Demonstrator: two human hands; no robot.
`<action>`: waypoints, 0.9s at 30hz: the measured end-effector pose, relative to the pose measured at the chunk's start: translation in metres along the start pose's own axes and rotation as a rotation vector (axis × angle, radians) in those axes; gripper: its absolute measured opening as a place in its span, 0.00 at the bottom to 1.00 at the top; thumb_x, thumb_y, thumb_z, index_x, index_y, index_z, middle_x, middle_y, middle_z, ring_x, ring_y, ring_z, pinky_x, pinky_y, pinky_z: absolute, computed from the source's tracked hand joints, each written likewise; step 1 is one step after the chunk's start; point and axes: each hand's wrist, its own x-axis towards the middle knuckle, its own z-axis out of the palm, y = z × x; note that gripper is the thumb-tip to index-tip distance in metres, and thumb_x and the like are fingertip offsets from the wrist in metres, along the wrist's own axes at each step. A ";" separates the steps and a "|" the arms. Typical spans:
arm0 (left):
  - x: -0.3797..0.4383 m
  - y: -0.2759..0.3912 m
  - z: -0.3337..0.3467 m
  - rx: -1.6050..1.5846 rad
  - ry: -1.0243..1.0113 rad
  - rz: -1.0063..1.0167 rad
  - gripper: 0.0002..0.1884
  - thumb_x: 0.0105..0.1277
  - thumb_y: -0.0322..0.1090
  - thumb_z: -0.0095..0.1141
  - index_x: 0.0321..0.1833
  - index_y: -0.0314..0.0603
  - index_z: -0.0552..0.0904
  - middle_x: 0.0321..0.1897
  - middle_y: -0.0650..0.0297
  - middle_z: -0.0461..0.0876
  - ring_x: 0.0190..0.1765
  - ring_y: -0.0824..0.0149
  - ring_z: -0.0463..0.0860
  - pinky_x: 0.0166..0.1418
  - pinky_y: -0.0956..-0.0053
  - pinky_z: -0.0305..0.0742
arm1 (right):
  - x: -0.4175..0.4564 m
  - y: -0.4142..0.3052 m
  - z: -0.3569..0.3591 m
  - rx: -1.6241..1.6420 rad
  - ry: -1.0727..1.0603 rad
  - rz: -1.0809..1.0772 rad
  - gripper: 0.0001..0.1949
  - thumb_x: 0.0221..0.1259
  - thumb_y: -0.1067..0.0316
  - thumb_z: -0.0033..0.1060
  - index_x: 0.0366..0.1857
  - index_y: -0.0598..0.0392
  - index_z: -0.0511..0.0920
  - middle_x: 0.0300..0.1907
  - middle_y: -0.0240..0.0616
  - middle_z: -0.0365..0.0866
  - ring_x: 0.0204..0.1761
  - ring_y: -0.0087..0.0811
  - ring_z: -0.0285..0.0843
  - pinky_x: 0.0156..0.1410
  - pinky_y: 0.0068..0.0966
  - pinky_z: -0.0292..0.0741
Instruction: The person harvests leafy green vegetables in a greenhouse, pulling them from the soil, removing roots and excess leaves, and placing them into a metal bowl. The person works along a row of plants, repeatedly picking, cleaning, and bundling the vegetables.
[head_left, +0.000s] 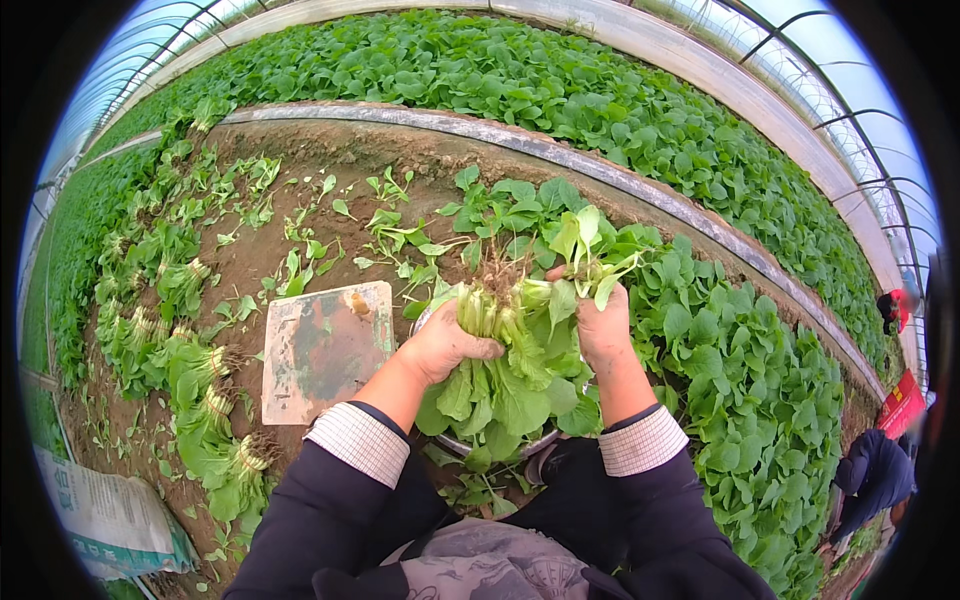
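Note:
My left hand (444, 346) is closed around a bunch of leafy greens (517, 367), whose roots point away from me and whose leaves hang towards my lap. My right hand (604, 324), just right of the bunch, holds a few loose leaves and stems (589, 259) between thumb and fingers. Beneath both hands is a round basin (540, 444), mostly hidden by the leaves; only parts of its rim show. A worn, dirt-stained square board (328, 352) lies on the soil left of my left forearm.
Tied bundles of greens (217, 405) lie in rows on the soil at left, near a printed sack (120, 517). Growing greens (735, 375) stand at right and beyond a long low border (480, 133). A bent-over person (874, 476) and another person in red (896, 306) are at far right.

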 end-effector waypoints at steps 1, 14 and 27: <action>-0.004 0.001 -0.003 -0.004 -0.002 -0.014 0.33 0.46 0.16 0.64 0.60 0.36 0.73 0.51 0.63 0.80 0.53 0.67 0.79 0.61 0.69 0.72 | 0.000 0.000 0.005 0.065 -0.036 -0.023 0.09 0.59 0.80 0.51 0.39 0.61 0.80 0.37 0.33 0.83 0.38 0.23 0.79 0.46 0.23 0.77; -0.014 0.026 -0.014 0.115 0.129 0.025 0.32 0.46 0.16 0.65 0.58 0.37 0.73 0.48 0.64 0.81 0.49 0.69 0.80 0.58 0.71 0.74 | 0.032 0.029 0.033 0.226 0.233 -0.091 0.16 0.60 0.81 0.54 0.53 0.62 0.72 0.48 0.34 0.79 0.46 0.25 0.78 0.53 0.22 0.74; -0.021 0.036 -0.040 0.207 0.322 0.027 0.25 0.47 0.15 0.64 0.51 0.36 0.78 0.46 0.65 0.81 0.48 0.70 0.80 0.55 0.73 0.75 | 0.060 0.052 -0.027 -1.167 -0.180 0.401 0.28 0.53 0.50 0.67 0.52 0.61 0.74 0.52 0.48 0.77 0.52 0.40 0.77 0.61 0.34 0.72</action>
